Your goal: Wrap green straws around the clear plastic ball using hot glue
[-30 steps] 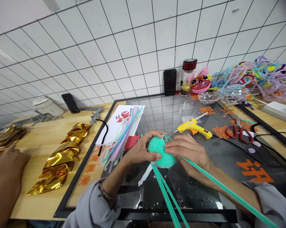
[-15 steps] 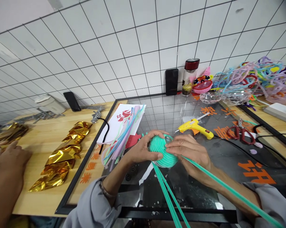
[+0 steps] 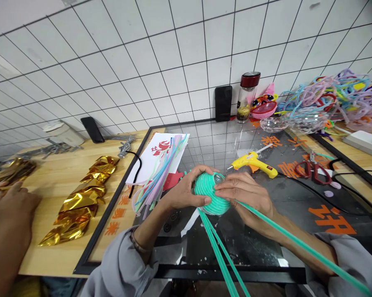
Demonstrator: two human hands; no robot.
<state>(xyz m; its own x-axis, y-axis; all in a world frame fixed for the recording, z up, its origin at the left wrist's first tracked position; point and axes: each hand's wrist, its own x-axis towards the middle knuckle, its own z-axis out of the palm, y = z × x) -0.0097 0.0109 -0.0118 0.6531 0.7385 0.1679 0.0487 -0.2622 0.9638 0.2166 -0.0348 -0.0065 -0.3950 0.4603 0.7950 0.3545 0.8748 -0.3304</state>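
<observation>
Between my hands is a clear ball wrapped in rows of green pipe cleaner [image 3: 208, 192], with a bare see-through patch at its top. My left hand [image 3: 190, 192] is curved around the ball's left side, thumb in front and fingers over the top. On the right, my right hand [image 3: 250, 194] presses its fingertips against the ball's wrapping. From under that hand one long green pipe cleaner [image 3: 285, 231] runs down to the lower right. Several more green strands [image 3: 215, 251] hang from the ball toward the front edge.
A yellow glue gun [image 3: 250, 163] lies beyond my right hand, red-handled scissors [image 3: 314, 171] farther right. Pastel pipe cleaners [image 3: 161, 173] rest on white paper [image 3: 142, 161]. Gold foil [image 3: 77, 206] lies left, near another person's hand [image 3: 12, 204]. A glass bottle [image 3: 246, 99] and phone [image 3: 223, 103] stand behind.
The view has shifted slightly. Both hands keep their hold on the ball, which has barely moved.
</observation>
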